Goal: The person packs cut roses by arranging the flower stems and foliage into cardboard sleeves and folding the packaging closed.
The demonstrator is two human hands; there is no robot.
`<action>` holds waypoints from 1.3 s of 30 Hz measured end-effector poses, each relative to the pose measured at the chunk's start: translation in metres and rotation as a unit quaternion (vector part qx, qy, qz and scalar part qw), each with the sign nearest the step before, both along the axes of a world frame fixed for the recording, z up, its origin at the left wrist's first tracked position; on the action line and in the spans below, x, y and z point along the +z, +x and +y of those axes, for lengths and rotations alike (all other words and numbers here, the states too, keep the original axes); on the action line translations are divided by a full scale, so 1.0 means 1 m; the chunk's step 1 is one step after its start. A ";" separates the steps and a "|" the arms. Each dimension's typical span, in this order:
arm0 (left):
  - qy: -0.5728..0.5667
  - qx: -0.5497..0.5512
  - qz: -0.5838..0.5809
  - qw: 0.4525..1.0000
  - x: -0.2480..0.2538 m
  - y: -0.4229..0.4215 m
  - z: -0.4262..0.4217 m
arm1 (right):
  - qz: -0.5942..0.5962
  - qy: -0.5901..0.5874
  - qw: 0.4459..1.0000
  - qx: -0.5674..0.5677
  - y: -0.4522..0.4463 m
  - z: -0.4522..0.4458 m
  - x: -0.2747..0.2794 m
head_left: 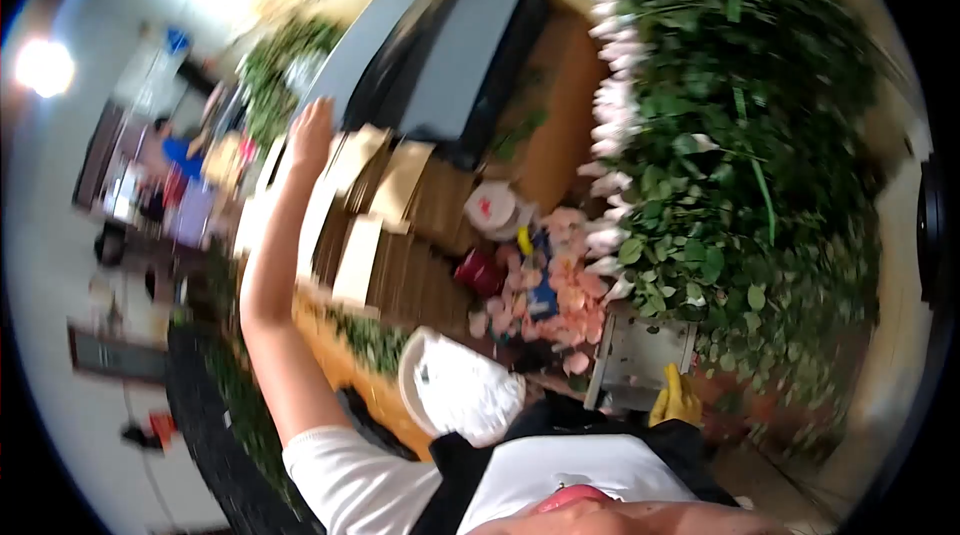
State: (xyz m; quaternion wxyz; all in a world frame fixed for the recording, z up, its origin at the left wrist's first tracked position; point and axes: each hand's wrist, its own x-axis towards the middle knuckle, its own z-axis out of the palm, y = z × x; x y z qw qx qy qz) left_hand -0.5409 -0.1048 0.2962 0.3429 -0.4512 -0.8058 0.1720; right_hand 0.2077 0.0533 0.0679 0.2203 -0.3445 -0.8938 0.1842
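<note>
My left hand (312, 130) is bare and stretched far out to the left, beside stacks of brown cardboard pieces (405, 180) and a large grey slab-like box (465, 55). Its fingers look curled together; what they hold, if anything, is hidden. Down near my body, my right hand (676, 401) wears a yellow glove. One finger points up and the hand seems to hold nothing. It is beside a grey metal tray (645, 355). Just beyond lies a big pile of pale pink roses (615, 85) with long leafy green stems (740, 135).
Loose pink petals (575, 300), a dark red container (480, 273) and a white roll (495, 208) lie in the middle. A white bucket (408, 375) with white contents stands close to my body. Blurred people (185, 157) and more greenery (280, 75) are at the far left.
</note>
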 end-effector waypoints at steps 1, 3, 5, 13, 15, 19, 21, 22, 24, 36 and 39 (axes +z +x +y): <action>-0.043 0.018 -0.013 0.999 -0.014 -0.056 -0.008 | -0.009 0.027 0.999 -0.022 -0.003 -0.001 -0.005; -0.108 0.103 -0.151 0.977 -0.013 -0.082 0.000 | -0.015 0.041 0.997 -0.059 -0.010 -0.011 0.013; -0.048 0.038 -0.349 0.935 -0.010 -0.086 0.005 | 0.058 0.062 0.996 -0.036 -0.013 -0.002 0.028; 0.002 0.064 -0.203 0.977 0.029 -0.068 -0.012 | 0.052 0.024 0.996 -0.074 -0.021 -0.010 0.053; 0.009 0.061 -0.291 0.955 0.026 -0.076 -0.012 | 0.049 -0.001 0.997 -0.067 -0.019 -0.010 0.056; -0.044 0.094 -0.095 0.990 0.060 -0.130 0.000 | 0.059 0.009 0.996 -0.065 -0.015 -0.010 0.048; 0.065 0.019 0.212 0.975 0.091 -0.136 0.011 | 0.061 0.001 0.996 -0.065 -0.014 -0.010 0.043; 0.125 0.029 0.210 0.969 0.102 -0.131 0.018 | 0.063 -0.004 0.996 -0.064 -0.013 -0.011 0.042; 0.210 0.151 0.164 0.952 0.123 -0.069 0.044 | 0.001 -0.082 0.993 -0.086 -0.007 -0.013 0.042; 0.042 -0.471 -0.076 0.878 0.041 0.335 0.156 | 0.374 -0.339 0.824 0.258 -0.110 0.095 0.269; -0.002 -0.490 -0.106 0.865 0.016 0.397 0.168 | 0.377 -0.182 0.892 0.173 -0.180 0.114 0.261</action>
